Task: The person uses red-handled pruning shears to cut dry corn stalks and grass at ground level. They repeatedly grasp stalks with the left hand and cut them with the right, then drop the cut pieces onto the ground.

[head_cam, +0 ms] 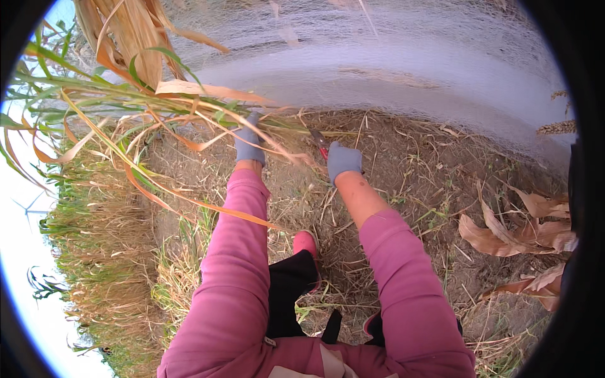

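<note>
My left hand [249, 144], in a grey glove, is closed around a bundle of long grassy stalks [189, 101] with green and dried yellow leaves. The bundle stretches toward the left, and leaves partly cover the hand. My right hand [344, 160], also gloved in grey, grips pruning shears [323, 149] with red handles. Their dark blades point up and left, close to the lower ends of the stalks to the right of my left hand. Whether the blades touch a stalk I cannot tell.
White netting [378, 66] spans the ground ahead. Dry maize leaves [127, 42] hang at upper left; more dried leaves [515, 236] stand on the right. Straw litters the soil [401, 189] around my pink shoe [305, 243]. A standing crop [104, 236] lines the left.
</note>
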`<control>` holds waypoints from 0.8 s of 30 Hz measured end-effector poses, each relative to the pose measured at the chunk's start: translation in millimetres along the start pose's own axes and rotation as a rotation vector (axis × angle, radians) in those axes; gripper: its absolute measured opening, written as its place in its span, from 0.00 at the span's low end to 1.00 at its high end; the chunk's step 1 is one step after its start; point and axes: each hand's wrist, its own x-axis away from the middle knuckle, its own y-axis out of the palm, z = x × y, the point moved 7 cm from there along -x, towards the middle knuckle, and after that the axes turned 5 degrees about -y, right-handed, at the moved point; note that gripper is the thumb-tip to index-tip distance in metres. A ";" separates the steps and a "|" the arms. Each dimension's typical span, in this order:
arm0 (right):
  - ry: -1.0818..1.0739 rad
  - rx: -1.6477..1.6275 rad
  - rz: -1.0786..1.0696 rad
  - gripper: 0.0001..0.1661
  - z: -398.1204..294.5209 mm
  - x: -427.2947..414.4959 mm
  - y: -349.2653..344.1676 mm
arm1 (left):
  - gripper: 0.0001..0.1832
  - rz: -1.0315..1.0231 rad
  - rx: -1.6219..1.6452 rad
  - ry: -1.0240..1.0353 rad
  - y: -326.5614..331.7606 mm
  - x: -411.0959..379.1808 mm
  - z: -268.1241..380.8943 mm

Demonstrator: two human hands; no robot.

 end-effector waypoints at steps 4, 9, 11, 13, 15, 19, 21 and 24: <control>-0.007 -0.036 -0.024 0.14 -1.6 -2.6 -5.8 | 0.12 -0.221 -0.077 -0.056 11.1 -8.9 -4.6; -0.006 -0.072 -0.022 0.17 -1.8 -3.2 -3.1 | 0.09 -0.429 -0.253 -0.124 9.1 -13.4 -3.2; 0.028 -0.117 -0.016 0.19 6.6 -7.7 3.5 | 0.10 -0.524 -0.309 -0.174 8.8 -13.2 -4.6; 0.030 -0.154 -0.048 0.21 4.8 -2.0 -3.9 | 0.12 -0.629 -0.509 -0.019 8.1 -7.0 -3.7; 0.024 -0.181 -0.057 0.22 6.7 4.2 -5.0 | 0.15 -0.698 -0.845 0.200 -7.3 -15.4 -8.2; 0.106 -0.269 -0.050 0.24 31.4 27.2 2.2 | 0.19 -0.603 -0.680 0.074 -22.7 -10.2 -23.2; 0.223 -0.347 -0.043 0.27 61.3 40.6 11.0 | 0.16 -0.648 -0.611 0.142 -12.0 0.5 -21.0; 0.389 -0.417 -0.061 0.32 111.5 49.9 41.1 | 0.10 -0.486 -0.358 -0.095 -12.0 -4.3 -26.5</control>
